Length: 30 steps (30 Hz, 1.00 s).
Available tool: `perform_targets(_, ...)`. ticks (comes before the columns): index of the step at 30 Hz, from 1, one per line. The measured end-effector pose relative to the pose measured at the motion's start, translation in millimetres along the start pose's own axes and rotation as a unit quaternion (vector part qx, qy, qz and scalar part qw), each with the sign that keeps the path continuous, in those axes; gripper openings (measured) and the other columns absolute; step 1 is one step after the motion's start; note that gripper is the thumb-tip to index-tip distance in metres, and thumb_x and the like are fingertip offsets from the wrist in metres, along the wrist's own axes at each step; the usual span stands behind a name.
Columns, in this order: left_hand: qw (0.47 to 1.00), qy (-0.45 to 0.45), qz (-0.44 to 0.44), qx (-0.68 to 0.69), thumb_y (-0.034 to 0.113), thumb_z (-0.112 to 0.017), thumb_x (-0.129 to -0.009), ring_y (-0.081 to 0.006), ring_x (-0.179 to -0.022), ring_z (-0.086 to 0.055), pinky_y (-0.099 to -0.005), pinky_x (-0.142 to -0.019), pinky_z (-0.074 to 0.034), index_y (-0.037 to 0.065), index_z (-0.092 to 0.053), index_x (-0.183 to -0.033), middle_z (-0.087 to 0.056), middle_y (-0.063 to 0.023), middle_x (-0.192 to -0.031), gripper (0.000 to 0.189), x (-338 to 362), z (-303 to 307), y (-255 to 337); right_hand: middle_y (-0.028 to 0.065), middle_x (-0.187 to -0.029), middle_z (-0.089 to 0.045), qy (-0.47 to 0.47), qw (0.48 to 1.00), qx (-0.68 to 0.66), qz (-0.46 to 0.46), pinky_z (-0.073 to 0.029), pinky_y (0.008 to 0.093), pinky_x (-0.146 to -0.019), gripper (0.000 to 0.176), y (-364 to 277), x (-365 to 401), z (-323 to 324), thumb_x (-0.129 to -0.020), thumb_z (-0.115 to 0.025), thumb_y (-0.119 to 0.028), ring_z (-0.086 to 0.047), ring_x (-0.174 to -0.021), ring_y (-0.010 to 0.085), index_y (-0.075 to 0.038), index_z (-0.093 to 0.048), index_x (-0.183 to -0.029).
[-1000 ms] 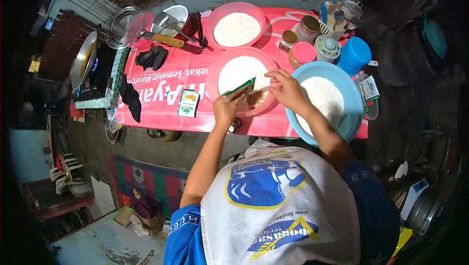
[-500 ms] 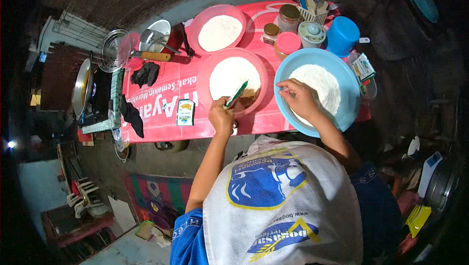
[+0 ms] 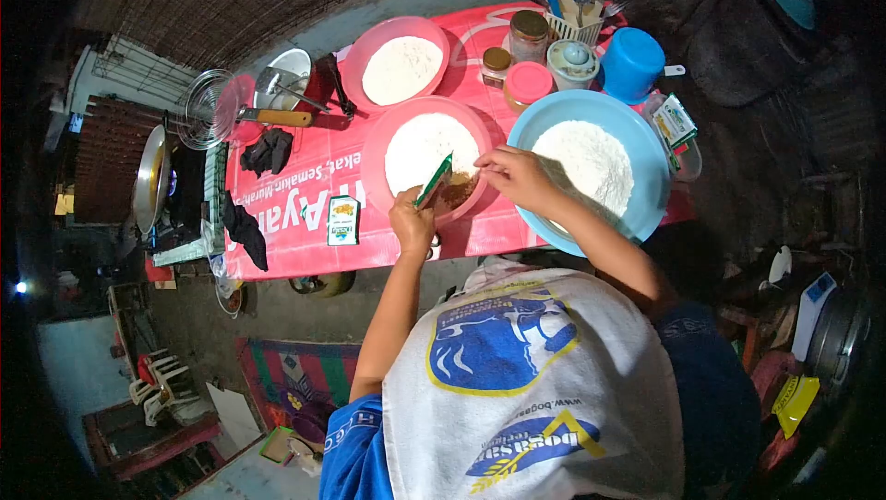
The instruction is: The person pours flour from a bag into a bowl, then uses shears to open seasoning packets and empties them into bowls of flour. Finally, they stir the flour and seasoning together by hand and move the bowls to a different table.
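My left hand (image 3: 413, 223) grips a small green seasoning sachet (image 3: 436, 181), tilted over the near edge of a pink bowl (image 3: 374, 145). White flour (image 3: 425, 145) fills much of that bowl, and a patch of brown powder (image 3: 459, 188) lies on its near right side, below the sachet. At the bowl's right rim, my right hand (image 3: 517, 175) has its thumb and fingers drawn together; whether anything is between them is too small to tell. Beside it stands a light blue bowl (image 3: 651, 163) with more white flour (image 3: 591, 168), partly behind my right forearm.
Farther back is another pink bowl (image 3: 355, 48) of flour. Jars (image 3: 529, 34), a blue cup (image 3: 633, 65) and a utensil basket (image 3: 577, 29) stand at the back right. A flat sachet (image 3: 343, 220) and black cloths (image 3: 245, 231) lie left. A wok (image 3: 150, 172) sits far left.
My right hand has moved left, from over the light blue bowl to the pink bowl's right rim. My left hand still holds the sachet above the pink bowl. The view has shifted slightly.
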<state>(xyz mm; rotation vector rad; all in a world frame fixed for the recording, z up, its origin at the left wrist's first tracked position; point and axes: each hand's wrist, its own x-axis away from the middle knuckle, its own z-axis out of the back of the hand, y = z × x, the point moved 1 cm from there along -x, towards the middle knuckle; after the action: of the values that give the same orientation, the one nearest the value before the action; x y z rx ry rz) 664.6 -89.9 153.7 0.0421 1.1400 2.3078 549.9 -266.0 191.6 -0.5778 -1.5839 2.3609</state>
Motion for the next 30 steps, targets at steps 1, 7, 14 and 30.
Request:
perform_targets(1,1.000,0.001,0.000,0.000,0.004,-0.061,-0.064,-0.0326,-0.072,-0.057,-0.0371,-0.064,-0.046,0.007,-0.065,-0.085,-0.060,-0.0170,-0.076,0.021,0.2,-1.3,-2.8,0.0110,-0.083,-0.059,-0.001,1.000,0.000,0.001,-0.047,0.0284,-0.062,0.017,0.0,-5.7,-4.2,-0.073,-0.058,-0.005,-0.060,-0.070,0.0202,-0.002,-0.059,-0.090)
perform_targets(7,0.999,-0.029,0.012,-0.019,0.001,-0.059,-0.068,-0.0269,-0.072,-0.058,-0.0315,-0.065,-0.044,0.007,-0.064,-0.087,-0.061,-0.0167,-0.078,0.020,-0.3,6.4,2.2,0.0117,-0.083,-0.059,-0.015,0.999,-0.029,0.009,-0.048,0.0282,-0.060,0.017,-2.2,-15.0,-13.7,-0.072,-0.058,-0.003,-0.060,-0.065,0.0209,-0.002,-0.059,-0.089)
perform_targets(14,0.999,-0.018,-0.011,-0.049,0.005,-0.060,-0.067,-0.0307,-0.070,-0.057,-0.0352,-0.063,-0.046,0.009,-0.066,-0.085,-0.061,-0.0156,-0.074,0.019,-0.2,8.0,8.1,0.0110,-0.086,-0.060,-0.027,1.000,0.008,-0.008,-0.048,0.0296,-0.065,0.022,-10.0,-20.4,-12.5,-0.070,-0.059,-0.002,-0.060,-0.072,0.0212,-0.003,-0.060,-0.091)
perform_targets(30,0.998,-0.050,-0.035,-0.028,-0.001,-0.058,-0.069,-0.0232,-0.060,-0.060,-0.0302,-0.057,-0.046,0.001,-0.065,-0.083,-0.061,-0.0159,-0.069,0.015,-5.3,10.5,9.6,0.0135,-0.077,-0.060,-0.147,0.960,0.232,0.045,-0.046,0.0408,-0.068,0.017,11.0,-41.7,-39.9,-0.065,-0.052,0.000,-0.058,-0.076,0.0326,-0.007,-0.061,-0.078)
